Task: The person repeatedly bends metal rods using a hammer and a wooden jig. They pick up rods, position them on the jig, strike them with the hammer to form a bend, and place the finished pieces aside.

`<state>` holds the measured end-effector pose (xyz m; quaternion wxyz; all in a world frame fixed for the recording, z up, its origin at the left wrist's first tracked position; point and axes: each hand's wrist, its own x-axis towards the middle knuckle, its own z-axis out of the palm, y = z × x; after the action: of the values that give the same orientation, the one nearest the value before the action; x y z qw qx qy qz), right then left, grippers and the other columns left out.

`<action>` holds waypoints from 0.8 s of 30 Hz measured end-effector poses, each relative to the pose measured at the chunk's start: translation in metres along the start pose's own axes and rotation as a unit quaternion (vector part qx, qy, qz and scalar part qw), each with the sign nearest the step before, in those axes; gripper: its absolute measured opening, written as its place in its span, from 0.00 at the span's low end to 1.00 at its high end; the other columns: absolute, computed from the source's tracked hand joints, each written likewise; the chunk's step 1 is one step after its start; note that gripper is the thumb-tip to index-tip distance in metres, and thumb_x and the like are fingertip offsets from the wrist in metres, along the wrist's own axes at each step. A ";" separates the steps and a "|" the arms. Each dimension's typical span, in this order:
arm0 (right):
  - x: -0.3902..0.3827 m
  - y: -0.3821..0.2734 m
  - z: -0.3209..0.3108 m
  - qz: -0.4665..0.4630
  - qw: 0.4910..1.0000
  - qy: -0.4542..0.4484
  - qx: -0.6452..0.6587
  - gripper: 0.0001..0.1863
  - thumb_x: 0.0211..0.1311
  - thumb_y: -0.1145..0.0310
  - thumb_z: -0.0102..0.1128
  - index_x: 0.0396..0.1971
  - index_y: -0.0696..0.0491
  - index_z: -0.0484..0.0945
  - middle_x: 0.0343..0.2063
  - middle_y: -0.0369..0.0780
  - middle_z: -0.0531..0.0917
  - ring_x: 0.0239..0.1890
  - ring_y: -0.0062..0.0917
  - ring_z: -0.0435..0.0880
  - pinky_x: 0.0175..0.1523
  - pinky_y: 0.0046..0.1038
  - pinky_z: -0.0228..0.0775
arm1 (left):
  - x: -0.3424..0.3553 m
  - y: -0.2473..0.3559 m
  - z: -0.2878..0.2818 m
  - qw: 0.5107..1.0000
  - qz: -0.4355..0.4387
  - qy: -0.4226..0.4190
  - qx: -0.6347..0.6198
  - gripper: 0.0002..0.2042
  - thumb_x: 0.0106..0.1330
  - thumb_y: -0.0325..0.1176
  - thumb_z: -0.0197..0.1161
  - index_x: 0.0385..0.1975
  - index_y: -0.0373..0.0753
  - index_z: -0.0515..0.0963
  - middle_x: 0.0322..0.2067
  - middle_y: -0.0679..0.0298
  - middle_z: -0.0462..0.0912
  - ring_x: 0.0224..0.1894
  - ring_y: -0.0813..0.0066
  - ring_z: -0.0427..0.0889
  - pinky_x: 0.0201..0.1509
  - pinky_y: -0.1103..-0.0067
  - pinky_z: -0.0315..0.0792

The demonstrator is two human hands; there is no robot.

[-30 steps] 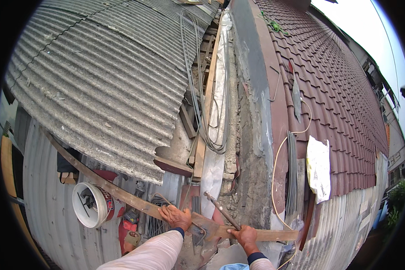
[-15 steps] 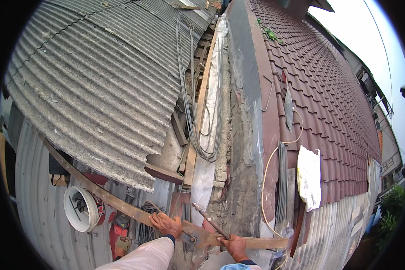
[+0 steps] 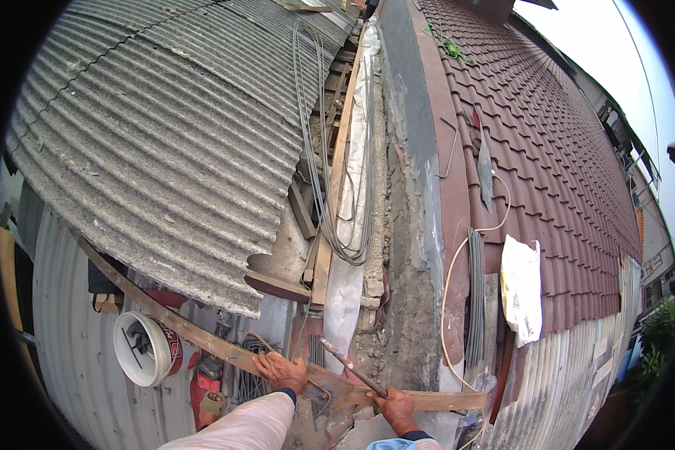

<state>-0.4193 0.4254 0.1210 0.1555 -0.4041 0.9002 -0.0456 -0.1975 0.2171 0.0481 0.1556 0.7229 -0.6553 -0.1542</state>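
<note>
A long wooden board lies crosswise in front of me. My left hand is closed over a thin steel rod at the board, the palm near the wood. Bent metal pieces sit on the board between my hands. My right hand grips the lower end of a thicker metal bar, which slants up and left. That hand rests at the right part of the board. The fingertips of my left hand are partly hidden.
A white bucket holding tools stands left, beside a power tool with a red battery. Long wire loops hang over the gap between the corrugated roof and the concrete ledge. A rod bundle and white sack lie right.
The view has shifted slightly, so the surroundings sit a little to the right. Both hands keep the same grips and nearly the same places at the board.
</note>
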 end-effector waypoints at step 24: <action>-0.004 0.008 0.013 -0.096 0.991 0.089 0.010 0.31 0.56 0.35 0.78 0.23 0.52 0.85 0.21 0.46 0.86 0.26 0.44 0.88 0.35 0.45 0.80 | 0.001 0.005 -0.011 0.998 -0.001 -0.038 0.047 0.35 0.58 0.45 0.69 0.53 0.18 0.70 0.58 0.35 0.76 0.74 0.40 0.65 0.88 0.49 0.36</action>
<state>-0.4186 0.4346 0.1080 0.0735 -0.4810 0.8672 -0.1055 -0.1970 0.2160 0.0602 0.0966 0.7235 -0.6667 -0.1509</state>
